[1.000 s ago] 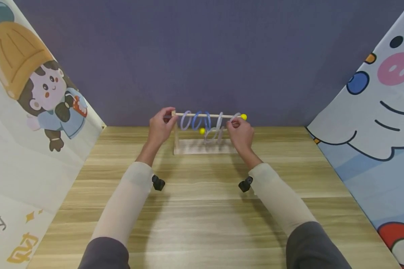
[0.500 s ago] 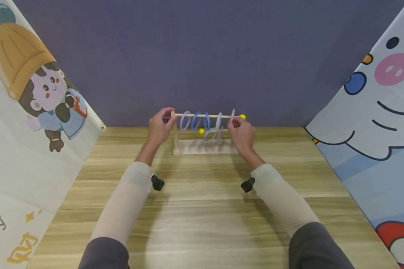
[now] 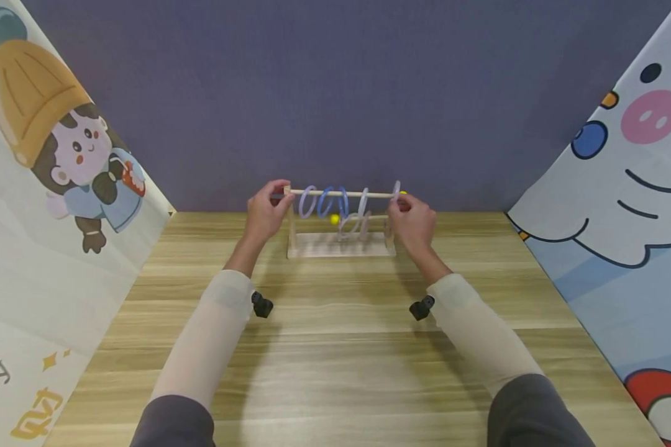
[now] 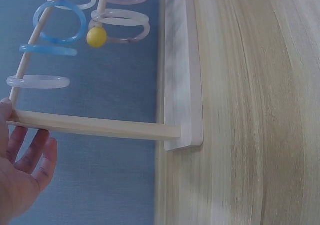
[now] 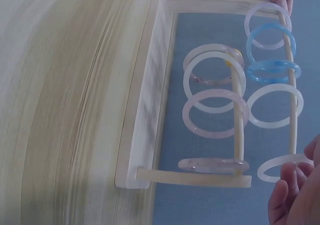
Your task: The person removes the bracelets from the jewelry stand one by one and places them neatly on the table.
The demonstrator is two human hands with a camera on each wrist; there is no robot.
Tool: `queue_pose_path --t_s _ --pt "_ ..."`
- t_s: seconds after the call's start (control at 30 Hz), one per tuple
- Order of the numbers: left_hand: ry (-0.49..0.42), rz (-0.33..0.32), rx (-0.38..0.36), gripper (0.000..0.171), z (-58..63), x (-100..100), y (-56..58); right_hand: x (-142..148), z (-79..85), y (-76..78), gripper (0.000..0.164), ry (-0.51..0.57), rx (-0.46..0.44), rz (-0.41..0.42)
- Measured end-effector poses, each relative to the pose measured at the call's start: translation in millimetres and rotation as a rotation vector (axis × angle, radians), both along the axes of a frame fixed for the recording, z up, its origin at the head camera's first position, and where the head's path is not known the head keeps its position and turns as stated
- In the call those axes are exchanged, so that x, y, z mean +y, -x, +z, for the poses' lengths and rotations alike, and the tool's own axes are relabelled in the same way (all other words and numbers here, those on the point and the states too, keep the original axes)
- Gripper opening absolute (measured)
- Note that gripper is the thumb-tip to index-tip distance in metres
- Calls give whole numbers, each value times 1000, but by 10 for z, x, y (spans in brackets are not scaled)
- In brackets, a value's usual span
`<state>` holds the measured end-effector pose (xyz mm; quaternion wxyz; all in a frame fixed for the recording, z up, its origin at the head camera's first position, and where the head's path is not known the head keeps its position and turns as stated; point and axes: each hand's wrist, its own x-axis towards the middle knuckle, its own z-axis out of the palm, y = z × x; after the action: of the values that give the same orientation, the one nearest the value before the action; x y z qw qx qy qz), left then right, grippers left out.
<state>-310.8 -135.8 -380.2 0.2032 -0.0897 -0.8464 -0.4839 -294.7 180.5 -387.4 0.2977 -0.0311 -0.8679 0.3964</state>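
A wooden bangle stand [image 3: 341,245] stands at the back of the table, its two rods tipped with yellow balls. My left hand [image 3: 265,214] grips the top of its left post [image 4: 100,126], thumb on the near side. With thumb and fingertips, my right hand [image 3: 415,225] pinches a translucent whitish bangle [image 5: 272,162] at the upper rod's ball end, partly covering the yellow ball [image 3: 404,193]. Farther left on that rod hang a white bangle [image 3: 363,202], two blue bangles [image 4: 48,50] and a lavender bangle [image 4: 40,81]. Several pale bangles [image 5: 215,134] hang on the lower rod.
The wood-grain table [image 3: 335,347] spreads in front of the stand. A dark blue-grey panel [image 3: 341,93] rises close behind it. Cartoon-printed white panels flank the table at left [image 3: 45,248] and right [image 3: 637,205].
My right hand has slid right along the upper rod with the whitish bangle, which has turned from tilted to upright, nearing the yellow ball. My left hand has stayed on the post.
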Motion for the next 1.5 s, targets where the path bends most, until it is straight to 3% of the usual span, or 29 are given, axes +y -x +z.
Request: queue_pose_path --t_s 0.23,0.67,1.0,1.5 --pt "-4 8 -5 34 7 7 3 92 35 -20 28 1 -19 -16" --pt "-2 9 -9 35 -4 -2 10 234 12 -80 27 10 28 -14" --pt "-18 -8 -18 35 -15 -4 23 308 -35 -180 24 -66 140 56" --pt "-11 -15 -18 35 -19 -29 32 335 -85 -320 15 -221 314 244"
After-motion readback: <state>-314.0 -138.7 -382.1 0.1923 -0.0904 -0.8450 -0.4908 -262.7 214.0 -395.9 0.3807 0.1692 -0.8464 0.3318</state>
